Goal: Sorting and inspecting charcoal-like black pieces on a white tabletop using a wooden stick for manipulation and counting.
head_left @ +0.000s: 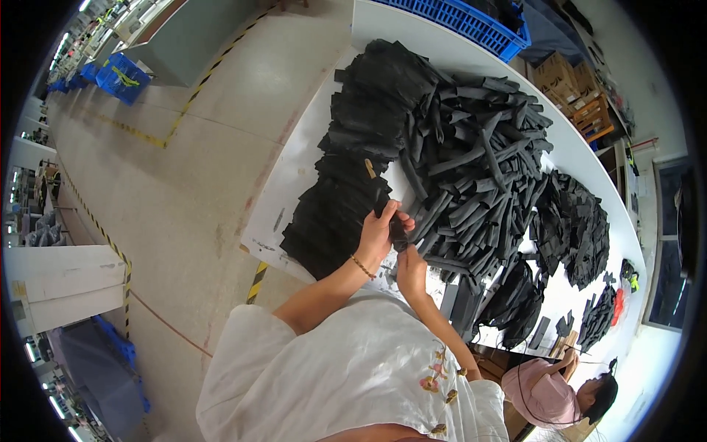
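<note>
Both hands hold a narrow black sleeve-like piece (398, 237) in front of my body, over the near edge of the white table (269, 228). My left hand (377, 234) is wrapped round its upper part. Lower down, my right hand (411, 269) pinches the near end. Beyond my left fingers a slim tan-ended stick (370, 169) points away; I cannot tell whether it runs inside the black piece. Just left of my hands lies a long overlapping row of flat black pieces (335, 210). To the right is a big heap of black tube-like pieces (471, 162).
Farther right are a pile of short black pieces (571, 228) and a black plastic bag (515, 306). A blue crate (471, 26) stands at the far edge. Another person in pink (541, 390) sits at the lower right. Floor with striped tape (180, 118) lies left.
</note>
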Motion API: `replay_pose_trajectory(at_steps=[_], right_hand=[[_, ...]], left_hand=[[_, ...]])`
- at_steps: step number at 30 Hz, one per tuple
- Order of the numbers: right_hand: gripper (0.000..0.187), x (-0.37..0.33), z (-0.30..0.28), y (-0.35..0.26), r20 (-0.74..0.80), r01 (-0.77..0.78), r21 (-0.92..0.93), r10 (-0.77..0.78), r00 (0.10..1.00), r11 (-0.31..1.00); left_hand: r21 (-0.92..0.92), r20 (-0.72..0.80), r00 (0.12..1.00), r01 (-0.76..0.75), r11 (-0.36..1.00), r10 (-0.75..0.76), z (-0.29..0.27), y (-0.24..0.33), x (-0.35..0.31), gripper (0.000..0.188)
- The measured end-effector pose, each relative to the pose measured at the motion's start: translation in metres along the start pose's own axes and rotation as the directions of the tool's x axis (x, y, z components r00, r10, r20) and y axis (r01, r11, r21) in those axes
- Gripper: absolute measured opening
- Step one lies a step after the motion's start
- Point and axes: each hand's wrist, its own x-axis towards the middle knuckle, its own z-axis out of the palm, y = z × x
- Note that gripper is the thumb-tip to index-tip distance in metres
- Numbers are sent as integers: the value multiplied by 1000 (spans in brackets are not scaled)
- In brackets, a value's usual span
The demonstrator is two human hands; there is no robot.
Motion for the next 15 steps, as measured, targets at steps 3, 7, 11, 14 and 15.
replay_pose_trajectory(at_steps=[3, 7, 11, 14, 15], right_hand=[[6, -7, 5, -7, 0, 3, 51, -3, 1000, 999], [4, -22, 0, -6, 74, -95, 31, 92, 993, 995], [5, -31, -10, -5, 105, -70, 30, 66, 992, 997], [4, -40, -14, 0, 117, -5, 49, 0, 993, 999], [4, -43, -18, 1, 118, -15, 47, 9, 993, 999]], left_hand=[[-2, -2, 1000, -15, 1000, 15, -6, 5, -1, 24], [-45, -26, 999, -30, 999, 29, 0, 14, -2, 23], [4, -70, 997, -40, 999, 40, 8, 20, -2, 23], [51, -109, 990, -84, 995, 89, 11, 26, 2, 24], [90, -125, 983, -121, 989, 131, 12, 29, 5, 23]])
